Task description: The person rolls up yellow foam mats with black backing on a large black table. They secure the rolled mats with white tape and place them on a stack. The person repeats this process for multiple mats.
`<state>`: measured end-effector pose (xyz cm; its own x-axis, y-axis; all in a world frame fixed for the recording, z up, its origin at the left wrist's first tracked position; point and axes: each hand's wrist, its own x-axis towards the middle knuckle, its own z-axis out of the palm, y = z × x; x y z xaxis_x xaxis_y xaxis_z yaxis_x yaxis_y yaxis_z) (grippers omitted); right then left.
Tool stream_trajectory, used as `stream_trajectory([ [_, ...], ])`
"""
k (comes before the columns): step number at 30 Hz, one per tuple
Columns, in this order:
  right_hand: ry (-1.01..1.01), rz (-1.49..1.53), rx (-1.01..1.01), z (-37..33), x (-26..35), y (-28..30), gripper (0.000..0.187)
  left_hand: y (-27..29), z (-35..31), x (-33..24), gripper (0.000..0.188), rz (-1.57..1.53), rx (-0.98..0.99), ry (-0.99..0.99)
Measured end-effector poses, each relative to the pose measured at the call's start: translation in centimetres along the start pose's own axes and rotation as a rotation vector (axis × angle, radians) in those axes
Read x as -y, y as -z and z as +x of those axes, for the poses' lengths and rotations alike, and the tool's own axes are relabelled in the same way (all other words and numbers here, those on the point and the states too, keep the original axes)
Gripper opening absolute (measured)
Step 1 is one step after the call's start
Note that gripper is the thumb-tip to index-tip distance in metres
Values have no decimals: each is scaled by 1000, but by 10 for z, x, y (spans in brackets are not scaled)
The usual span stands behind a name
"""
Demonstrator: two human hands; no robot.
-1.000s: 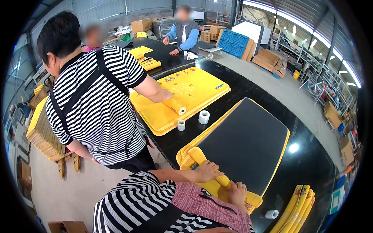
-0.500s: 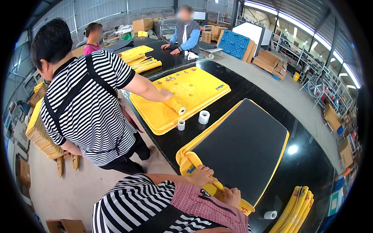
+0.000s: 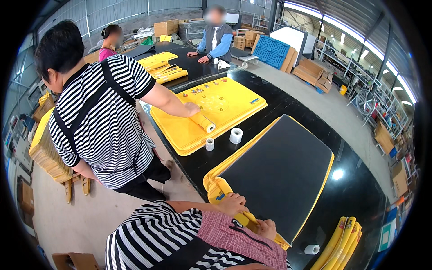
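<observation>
In front of me lies a yellow mat with its black underside [image 3: 279,166] facing up, on top of other yellow mats whose edges show around it. The near edge is curled over into a yellow roll [image 3: 220,189]. My left hand [image 3: 232,204] is closed over the left part of this roll. Farther right along it, my right hand [image 3: 267,228] grips the curled edge with bent fingers. The hands partly hide the roll, and my checked pink apron [image 3: 238,236] hides the lower part.
White tape rolls [image 3: 236,136] stand beyond the mat, and another [image 3: 312,249] lies near several rolled yellow mats [image 3: 342,243] at right. To the left, a co-worker [image 3: 105,121] presses a rolled mat on a yellow stack [image 3: 225,99]. Two people stand farther back at the black table [image 3: 360,193].
My hands have shifted very slightly on the curled edge, still holding it. The roll's right end has turned a little. The co-worker on the left has moved slightly.
</observation>
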<state>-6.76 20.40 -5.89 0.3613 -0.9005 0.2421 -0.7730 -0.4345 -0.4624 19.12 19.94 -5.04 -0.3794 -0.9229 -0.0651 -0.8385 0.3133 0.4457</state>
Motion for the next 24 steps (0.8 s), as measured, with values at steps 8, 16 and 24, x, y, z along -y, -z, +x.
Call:
stream_trajectory([
  [8, -23, -5, -11, 4, 4, -1, 19, -4, -4, 7, 28, 29, -122, -156],
  [16, -55, 108, 47, 10, -14, -6, 15, 2, 14, 10, 23, -8, -82, -182],
  [24, -243, 241, 173, 26, -12, 2, 16, 15, 36, 3, 22, -26, 67, -45],
])
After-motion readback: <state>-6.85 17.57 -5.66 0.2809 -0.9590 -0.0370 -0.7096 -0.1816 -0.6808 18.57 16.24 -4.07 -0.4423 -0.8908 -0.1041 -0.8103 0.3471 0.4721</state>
